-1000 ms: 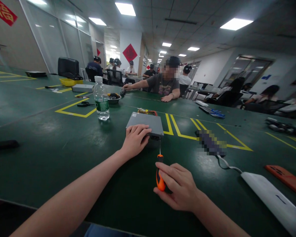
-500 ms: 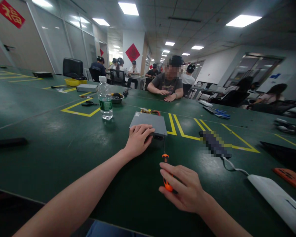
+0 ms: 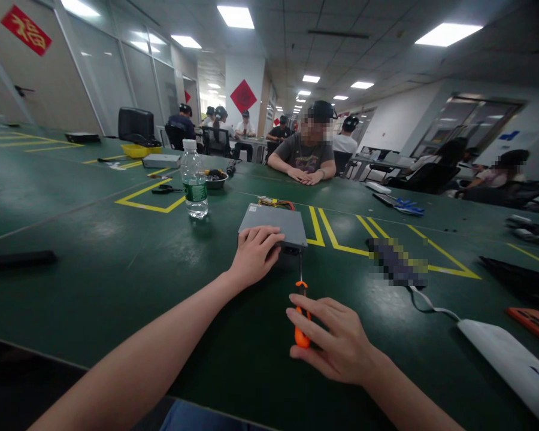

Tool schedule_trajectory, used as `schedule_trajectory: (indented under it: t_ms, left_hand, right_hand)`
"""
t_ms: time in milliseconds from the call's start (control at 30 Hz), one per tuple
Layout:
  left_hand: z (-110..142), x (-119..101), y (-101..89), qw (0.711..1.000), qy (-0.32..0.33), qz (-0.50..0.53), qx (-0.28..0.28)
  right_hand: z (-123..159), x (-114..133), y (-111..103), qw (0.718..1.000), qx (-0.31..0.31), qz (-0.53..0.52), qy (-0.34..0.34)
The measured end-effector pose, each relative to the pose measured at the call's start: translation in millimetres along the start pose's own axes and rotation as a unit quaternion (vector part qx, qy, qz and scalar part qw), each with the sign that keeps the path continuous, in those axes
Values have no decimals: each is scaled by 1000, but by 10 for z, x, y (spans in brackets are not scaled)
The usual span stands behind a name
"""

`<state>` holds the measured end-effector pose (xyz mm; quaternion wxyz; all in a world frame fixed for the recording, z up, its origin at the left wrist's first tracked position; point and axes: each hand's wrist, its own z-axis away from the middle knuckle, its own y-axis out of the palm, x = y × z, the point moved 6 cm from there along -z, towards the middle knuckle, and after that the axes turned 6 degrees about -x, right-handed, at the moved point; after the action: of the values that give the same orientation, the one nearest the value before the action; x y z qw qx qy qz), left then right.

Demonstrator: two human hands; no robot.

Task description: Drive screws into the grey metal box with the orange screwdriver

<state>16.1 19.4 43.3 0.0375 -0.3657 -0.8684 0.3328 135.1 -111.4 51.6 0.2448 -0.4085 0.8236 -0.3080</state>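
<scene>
A grey metal power supply lies on the green table with colored wires at its far side. My left hand grips it from the near left, fingers stretched over the top and thumb down by the front edge. An orange and black screwdriver points away from me, its shaft reaching the box's front right corner. Around the handle are the fingers of my right hand, loosely spread, with the thumb below. Where the tip meets the box is too small to make out.
Left of the box stands a water bottle, with a metal bowl behind it. A blurred dark object and a white device with a cable lie to the right. Across the table sits a person.
The screwdriver handle has turned and leans slightly differently in my right hand, whose fingers have shifted a little. My left hand stays on the power supply. The person opposite has brought their hands together.
</scene>
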Motion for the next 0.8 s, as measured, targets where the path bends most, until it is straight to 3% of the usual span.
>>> schedule_trajectory:
  t_ms: [167, 433, 667, 800]
  left_hand:
    - [-5, -8, -10, 1000, -1, 1, 2]
    - [-2, -14, -18, 1000, -4, 7, 1]
    - [-1, -5, -11, 1000, -5, 4, 4]
    - [0, -1, -11, 1000, -4, 3, 7]
  right_hand:
    - [63, -46, -44, 997, -65, -26, 32]
    - [-4, 26, 30, 1000, 11, 0, -5]
    - [9, 22, 38, 999, -49, 10, 5]
    - [7, 8, 42, 999, -36, -10, 18]
